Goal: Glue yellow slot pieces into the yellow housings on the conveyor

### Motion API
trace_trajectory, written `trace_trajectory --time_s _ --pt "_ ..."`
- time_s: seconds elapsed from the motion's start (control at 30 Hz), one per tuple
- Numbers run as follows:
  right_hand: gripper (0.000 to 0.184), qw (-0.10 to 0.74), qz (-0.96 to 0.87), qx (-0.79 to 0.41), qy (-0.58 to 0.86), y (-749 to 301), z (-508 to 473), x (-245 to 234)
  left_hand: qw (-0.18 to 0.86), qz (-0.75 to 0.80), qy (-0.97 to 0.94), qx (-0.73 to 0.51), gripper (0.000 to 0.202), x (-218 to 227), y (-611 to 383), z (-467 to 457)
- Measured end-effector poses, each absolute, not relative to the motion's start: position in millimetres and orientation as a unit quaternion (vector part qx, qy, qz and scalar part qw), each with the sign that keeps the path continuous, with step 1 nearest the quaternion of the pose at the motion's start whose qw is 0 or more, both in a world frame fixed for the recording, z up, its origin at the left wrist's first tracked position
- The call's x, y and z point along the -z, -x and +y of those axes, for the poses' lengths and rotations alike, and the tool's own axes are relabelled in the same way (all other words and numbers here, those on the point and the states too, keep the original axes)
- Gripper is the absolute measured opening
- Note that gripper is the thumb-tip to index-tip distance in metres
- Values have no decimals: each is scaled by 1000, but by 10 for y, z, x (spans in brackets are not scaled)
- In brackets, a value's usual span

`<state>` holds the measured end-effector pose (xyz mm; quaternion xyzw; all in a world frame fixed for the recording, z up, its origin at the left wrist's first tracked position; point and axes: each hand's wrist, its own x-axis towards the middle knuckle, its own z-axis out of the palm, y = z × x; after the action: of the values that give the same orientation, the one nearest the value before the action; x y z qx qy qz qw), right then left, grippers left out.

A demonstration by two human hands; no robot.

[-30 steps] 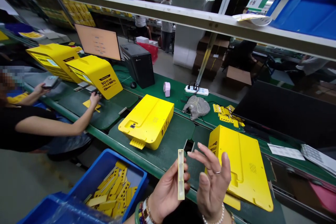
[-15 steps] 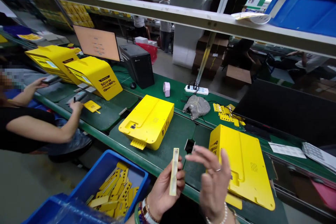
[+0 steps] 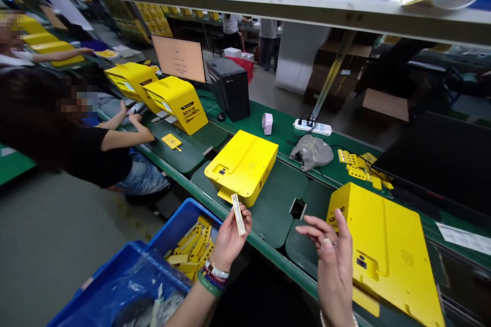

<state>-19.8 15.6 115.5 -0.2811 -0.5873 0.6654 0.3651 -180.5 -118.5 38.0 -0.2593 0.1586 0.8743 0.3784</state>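
Note:
My left hand [image 3: 232, 232] grips a narrow plastic strip [image 3: 238, 217], pale on its upward side with a yellowish rim. The strip is held just in front of a yellow box-shaped unit [image 3: 243, 163] lying on the bench, which has a socket in its recess and a yellow slotted piece [image 3: 224, 194] sticking out at its near edge. Fingers apart and holding nothing, my right hand [image 3: 332, 260] is raised beside a second yellow unit [image 3: 387, 245]. Below that unit's near edge shows a flat yellow piece [image 3: 366, 300].
Left of my hand, a blue bin [image 3: 192, 207] holds many yellow strips; another blue bin [image 3: 126, 271] contains plastic wrap. A co-worker [image 3: 115, 148] sits at left. Behind are a monitor [image 3: 179, 59], a computer tower [image 3: 229, 89], a power strip [image 3: 312, 126] and a grey bag [image 3: 312, 152].
The view has swung left. My left hand has carried the strip over to the middle yellow unit's near edge. My right hand stays raised and open, now farther from the left.

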Motion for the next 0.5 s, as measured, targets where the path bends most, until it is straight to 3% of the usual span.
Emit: trace_trajectory --time_s 0.2,0.5 --pt "54 270 -577 -686 353 115 30 -954 269 218 344 -873 25 160 2190 -1679" --pt "51 219 -627 -679 314 265 -221 -971 348 56 192 -916 23 -523 2047 -1347"
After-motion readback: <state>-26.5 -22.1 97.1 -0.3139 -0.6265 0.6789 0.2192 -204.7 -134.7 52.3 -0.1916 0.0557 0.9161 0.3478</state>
